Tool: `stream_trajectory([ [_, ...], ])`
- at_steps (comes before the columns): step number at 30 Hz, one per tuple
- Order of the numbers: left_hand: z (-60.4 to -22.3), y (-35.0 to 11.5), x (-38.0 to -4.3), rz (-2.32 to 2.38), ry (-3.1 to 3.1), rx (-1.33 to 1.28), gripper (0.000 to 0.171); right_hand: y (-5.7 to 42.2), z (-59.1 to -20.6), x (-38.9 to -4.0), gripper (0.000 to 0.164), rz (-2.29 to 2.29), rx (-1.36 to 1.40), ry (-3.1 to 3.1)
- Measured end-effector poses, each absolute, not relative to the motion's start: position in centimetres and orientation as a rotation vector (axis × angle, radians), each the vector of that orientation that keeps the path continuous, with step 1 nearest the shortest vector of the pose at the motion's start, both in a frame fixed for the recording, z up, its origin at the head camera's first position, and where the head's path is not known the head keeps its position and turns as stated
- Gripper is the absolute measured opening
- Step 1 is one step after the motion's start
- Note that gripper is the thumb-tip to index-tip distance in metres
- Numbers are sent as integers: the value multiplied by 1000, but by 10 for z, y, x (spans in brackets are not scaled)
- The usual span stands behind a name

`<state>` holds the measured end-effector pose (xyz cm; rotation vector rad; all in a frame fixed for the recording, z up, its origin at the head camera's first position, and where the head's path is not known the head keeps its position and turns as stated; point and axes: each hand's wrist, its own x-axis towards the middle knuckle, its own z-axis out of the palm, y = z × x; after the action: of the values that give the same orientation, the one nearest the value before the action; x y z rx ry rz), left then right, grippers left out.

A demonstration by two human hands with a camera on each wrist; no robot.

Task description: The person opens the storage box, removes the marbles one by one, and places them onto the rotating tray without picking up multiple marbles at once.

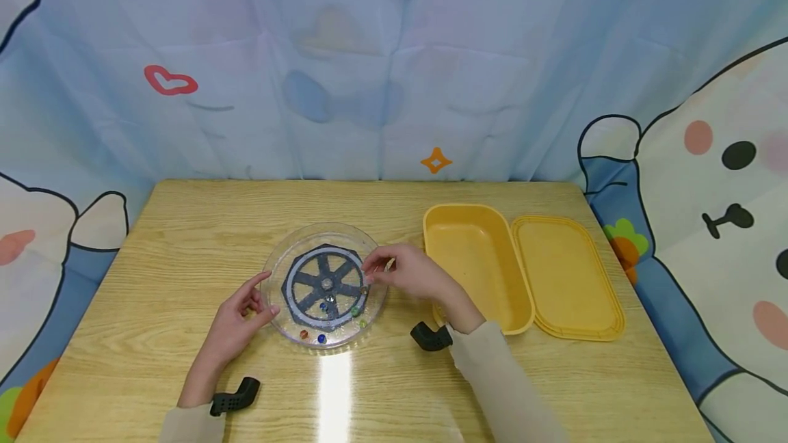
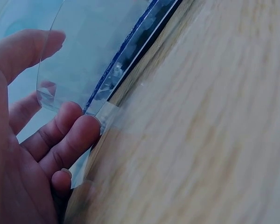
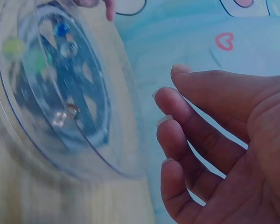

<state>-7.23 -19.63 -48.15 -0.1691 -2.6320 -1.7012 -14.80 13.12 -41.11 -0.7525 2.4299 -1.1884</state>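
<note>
A clear round dish (image 1: 294,243) holds a dark hexagonal piece (image 1: 345,272) with a pale ring and spokes. Several marbles lie in it, among them a blue marble (image 1: 322,338), an orange marble (image 1: 304,334) and a green marble (image 1: 355,311). At the dish's left side, my left hand (image 1: 237,320) holds the rim between thumb and fingers. Over the right edge hovers my right hand (image 1: 409,272), fingers loosely bent. In the right wrist view, nothing shows between its fingertips (image 3: 164,122), and a swirled marble (image 3: 72,110) lies in the dish nearby.
To the right of the dish stands a yellow plastic box (image 1: 480,279), with nothing seen inside. Its matching lid (image 1: 569,279) lies flat beside it. A printed cloth (image 1: 369,87) hangs behind the wooden table (image 1: 203,224).
</note>
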Motion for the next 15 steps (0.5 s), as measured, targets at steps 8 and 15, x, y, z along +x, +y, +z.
stream_trajectory([
  [8,-461,-191,-67,-1693,-2640,-176,57,169,-404,-156,11,-1208,-711,2516],
  [15,-462,-192,-68,-1697,-2639,-171,57,211,-403,-158,11,-1223,-690,2572],
])
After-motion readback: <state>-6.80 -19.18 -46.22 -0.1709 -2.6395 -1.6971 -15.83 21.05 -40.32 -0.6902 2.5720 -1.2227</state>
